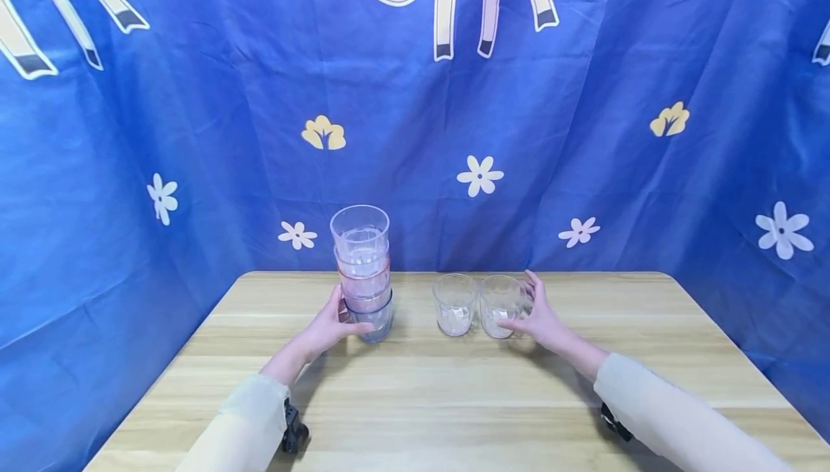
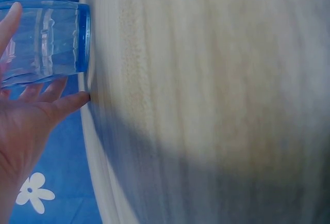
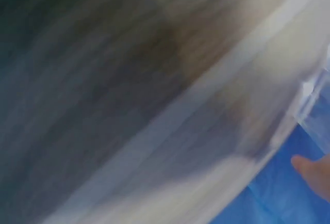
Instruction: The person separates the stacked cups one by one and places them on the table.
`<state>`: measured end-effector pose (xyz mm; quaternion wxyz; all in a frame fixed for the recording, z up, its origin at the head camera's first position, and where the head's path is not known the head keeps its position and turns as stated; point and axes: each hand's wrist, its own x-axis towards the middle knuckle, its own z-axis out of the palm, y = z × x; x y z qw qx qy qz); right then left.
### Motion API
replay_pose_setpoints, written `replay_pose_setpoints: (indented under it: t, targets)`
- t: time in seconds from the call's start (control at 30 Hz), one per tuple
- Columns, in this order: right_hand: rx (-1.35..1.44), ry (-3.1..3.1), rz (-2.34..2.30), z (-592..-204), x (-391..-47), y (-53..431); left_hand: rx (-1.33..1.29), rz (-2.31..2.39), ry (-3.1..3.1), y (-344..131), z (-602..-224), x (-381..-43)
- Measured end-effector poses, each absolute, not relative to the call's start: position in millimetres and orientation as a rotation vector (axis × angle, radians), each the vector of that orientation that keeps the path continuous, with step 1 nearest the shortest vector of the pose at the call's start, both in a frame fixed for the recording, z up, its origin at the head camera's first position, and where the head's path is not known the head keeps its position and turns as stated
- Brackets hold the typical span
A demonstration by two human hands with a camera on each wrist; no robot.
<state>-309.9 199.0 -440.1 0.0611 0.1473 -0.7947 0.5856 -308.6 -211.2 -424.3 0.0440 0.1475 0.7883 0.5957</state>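
A tall stack of clear plastic cups (image 1: pixel 363 256) stands upright near the table's back edge, left of the middle; one cup in it has an orange rim. At its bottom is a bluish cup (image 2: pixel 51 41). My left hand (image 1: pixel 332 328) holds this bottom cup from the left, thumb across its front and fingers behind. Right of the stack stand two clear cups side by side, a left one (image 1: pixel 454 306) and a right one (image 1: pixel 494 306). My right hand (image 1: pixel 541 317) is spread around the right cup, thumb (image 3: pixel 312 172) at the front, other fingers by the far rim.
The wooden table (image 1: pixel 415 400) has its back edge just behind the cups. A blue curtain (image 1: pixel 402 119) with flower and animal prints hangs behind and on both sides. A black wrist device (image 1: pixel 295 429) sits below the left sleeve.
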Motion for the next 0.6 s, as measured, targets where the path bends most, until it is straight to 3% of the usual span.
replay_pose_setpoints:
  t: [0.3,0.6]
  targets:
    - [0.564,-2.089,1.701,-382.6,-305.0,183.6,0.415,1.828,2.405,-210.6,-425.7,-310.5]
    - [0.776,-2.036,1.746,-329.9,-303.1,106.6,0.411,1.823,2.409,-212.2,-425.7,-308.7]
